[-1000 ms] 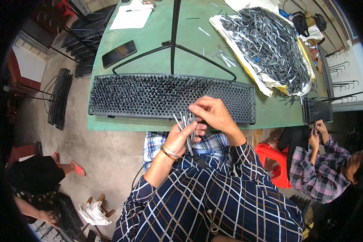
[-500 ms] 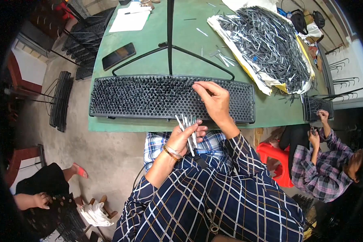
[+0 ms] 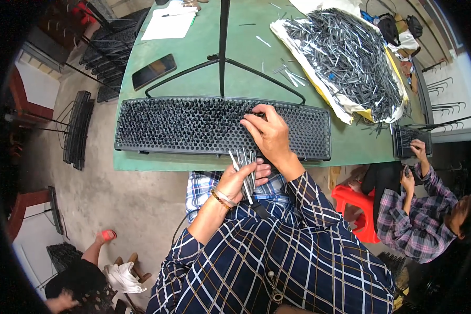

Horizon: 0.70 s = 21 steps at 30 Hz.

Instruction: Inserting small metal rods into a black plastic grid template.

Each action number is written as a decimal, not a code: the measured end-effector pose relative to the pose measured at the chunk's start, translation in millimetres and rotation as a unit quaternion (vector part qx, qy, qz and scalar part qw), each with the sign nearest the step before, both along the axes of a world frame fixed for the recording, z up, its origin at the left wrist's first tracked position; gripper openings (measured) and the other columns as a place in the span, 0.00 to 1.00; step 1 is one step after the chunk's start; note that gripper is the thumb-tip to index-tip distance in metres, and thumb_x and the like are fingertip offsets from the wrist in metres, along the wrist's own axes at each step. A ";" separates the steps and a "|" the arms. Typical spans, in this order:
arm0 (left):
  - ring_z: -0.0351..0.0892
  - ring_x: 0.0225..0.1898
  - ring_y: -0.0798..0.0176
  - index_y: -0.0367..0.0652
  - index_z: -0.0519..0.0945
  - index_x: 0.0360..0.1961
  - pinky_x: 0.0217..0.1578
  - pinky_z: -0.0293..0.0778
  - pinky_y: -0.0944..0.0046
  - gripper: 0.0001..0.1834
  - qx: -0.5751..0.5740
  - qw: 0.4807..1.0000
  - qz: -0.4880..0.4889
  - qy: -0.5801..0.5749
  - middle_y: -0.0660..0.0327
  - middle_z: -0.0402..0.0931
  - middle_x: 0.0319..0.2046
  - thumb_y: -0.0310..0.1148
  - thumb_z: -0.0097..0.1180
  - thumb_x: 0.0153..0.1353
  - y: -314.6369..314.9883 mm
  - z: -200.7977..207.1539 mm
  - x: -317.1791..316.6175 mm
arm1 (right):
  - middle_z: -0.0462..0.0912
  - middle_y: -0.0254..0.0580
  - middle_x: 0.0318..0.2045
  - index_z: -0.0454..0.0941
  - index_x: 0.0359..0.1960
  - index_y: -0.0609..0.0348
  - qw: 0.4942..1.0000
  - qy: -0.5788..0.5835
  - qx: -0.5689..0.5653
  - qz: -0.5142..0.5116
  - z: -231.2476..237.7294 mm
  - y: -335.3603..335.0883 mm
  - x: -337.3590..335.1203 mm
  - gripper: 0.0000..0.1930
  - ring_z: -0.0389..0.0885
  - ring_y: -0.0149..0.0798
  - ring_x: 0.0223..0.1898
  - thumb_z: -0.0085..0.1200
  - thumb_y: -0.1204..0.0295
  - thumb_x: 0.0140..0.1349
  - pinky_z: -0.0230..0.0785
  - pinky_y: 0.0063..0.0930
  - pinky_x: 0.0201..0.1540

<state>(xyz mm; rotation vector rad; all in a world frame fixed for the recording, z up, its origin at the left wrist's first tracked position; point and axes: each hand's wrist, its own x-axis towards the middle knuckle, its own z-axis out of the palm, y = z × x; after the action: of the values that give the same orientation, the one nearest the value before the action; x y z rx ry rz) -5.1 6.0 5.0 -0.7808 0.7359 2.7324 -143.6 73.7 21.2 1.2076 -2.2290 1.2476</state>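
A long black perforated panel (image 3: 298, 131) lies along the near edge of the green table, with a black rod frame (image 3: 222, 57) rising from its far side. Short dark pieces stick up from the holes on its left and middle; the right end shows bare holes. My left hand (image 3: 236, 180), just below the panel's near edge, is closed around a bundle of thin grey and white strips (image 3: 244, 159). Over the panel, right of its middle, my right hand (image 3: 269, 133) pinches with thumb and fingertips at the holes. Whatever lies between those fingertips is too small to make out.
An open white sack (image 3: 345, 63) heaped with dark strips lies at the table's far right; loose strips (image 3: 293, 78) lie beside it. A phone (image 3: 154, 71) and papers (image 3: 167, 23) are at left. Another person (image 3: 418, 220) works at right; someone else (image 3: 81, 285) is at lower left.
My right hand has shifted slightly left over the panel, its fingertips now lower. My left hand and its bundle have hardly moved. The person at lower left has moved.
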 end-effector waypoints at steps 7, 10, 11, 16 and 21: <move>0.78 0.44 0.54 0.35 0.71 0.47 0.41 0.78 0.55 0.13 0.007 1.000 0.013 0.010 0.49 0.75 0.43 0.30 0.47 0.63 -1.4 -1.3 3.2 | 0.77 0.42 0.30 0.81 0.31 0.60 0.997 -0.077 -0.008 0.001 16.0 6.8 8.8 0.08 0.76 0.38 0.24 0.61 0.70 0.50 0.68 0.29 0.27; 0.78 0.44 0.55 0.35 0.71 0.48 0.41 0.78 0.56 0.14 -0.001 0.999 0.024 0.022 0.50 0.75 0.43 0.30 0.46 0.64 -1.4 1.6 2.2 | 0.78 0.44 0.27 0.82 0.30 0.63 0.953 -0.276 0.101 0.069 24.2 28.0 12.5 0.13 0.77 0.38 0.23 0.60 0.64 0.51 0.68 0.29 0.25; 0.78 0.44 0.55 0.35 0.70 0.49 0.42 0.79 0.56 0.14 -0.012 0.999 0.032 0.027 0.50 0.75 0.43 0.29 0.46 0.64 -1.1 4.0 1.6 | 0.78 0.42 0.27 0.81 0.31 0.63 0.948 -0.277 0.113 0.104 21.1 33.7 13.2 0.11 0.76 0.34 0.24 0.60 0.67 0.52 0.67 0.25 0.26; 0.78 0.43 0.56 0.35 0.70 0.50 0.41 0.79 0.58 0.15 -0.036 0.998 0.033 0.042 0.50 0.75 0.44 0.30 0.45 0.64 -0.7 9.9 -1.0 | 0.78 0.36 0.26 0.81 0.32 0.66 0.889 -0.424 0.113 0.133 13.9 44.3 14.9 0.09 0.75 0.26 0.27 0.59 0.71 0.54 0.67 0.20 0.29; 0.78 0.43 0.55 0.34 0.71 0.49 0.40 0.79 0.57 0.15 -0.037 0.999 0.032 0.023 0.48 0.75 0.43 0.30 0.46 0.64 -0.8 4.2 1.2 | 0.79 0.35 0.27 0.79 0.34 0.67 0.859 -0.496 0.051 0.115 13.0 43.7 13.1 0.10 0.75 0.25 0.28 0.57 0.71 0.57 0.69 0.18 0.30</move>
<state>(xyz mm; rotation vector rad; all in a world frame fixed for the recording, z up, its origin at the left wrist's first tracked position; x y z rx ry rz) -3.9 5.2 9.3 -0.7723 0.8397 2.8032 -130.5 117.4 34.2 0.9803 -2.8941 2.2566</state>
